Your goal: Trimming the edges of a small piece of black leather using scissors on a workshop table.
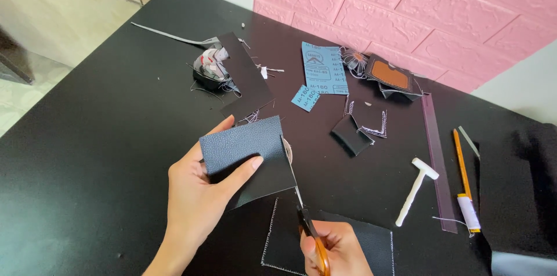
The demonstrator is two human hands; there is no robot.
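My left hand (200, 195) holds up a dark blue-grey piece of grained leather (243, 145), thumb on its face and fingers behind. A black sheet (272, 177) lies against its lower edge. My right hand (336, 250) grips orange-handled scissors (307, 224) at the bottom of the view. Their blades point up and meet the leather's right edge. Under my right hand lies a black stitched leather panel (371, 241) with white thread along its border.
The black table (87, 154) carries blue sandpaper sheets (324, 67), a brown and black leather pouch (390, 76), black stitched scraps (360, 128), a pile of offcuts (212, 67), a white hammer-shaped tool (415, 189), a purple ruler (438, 160), an orange pencil (461, 163). A pink brick wall (418, 3) stands behind.
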